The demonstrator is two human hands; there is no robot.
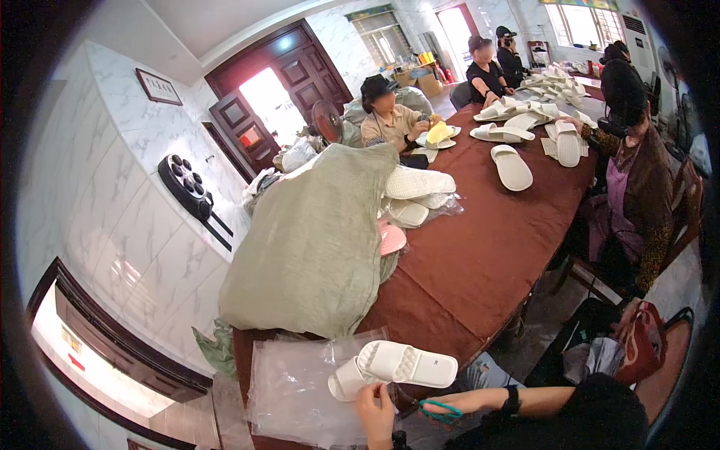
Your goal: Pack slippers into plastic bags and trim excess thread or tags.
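Seemingly slippers (395, 367) above left hand (375, 409), touching

Daylight from the blown-out doorway (262, 97) and windows (581, 22) lights the room evenly; fisheye bending and dark vignette at edges.

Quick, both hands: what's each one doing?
Left hand: closed on the white slippers.
Right hand: closed on teal-handled scissors.

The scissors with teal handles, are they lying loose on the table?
No, the scissors are held in the right hand, beside the white slippers.
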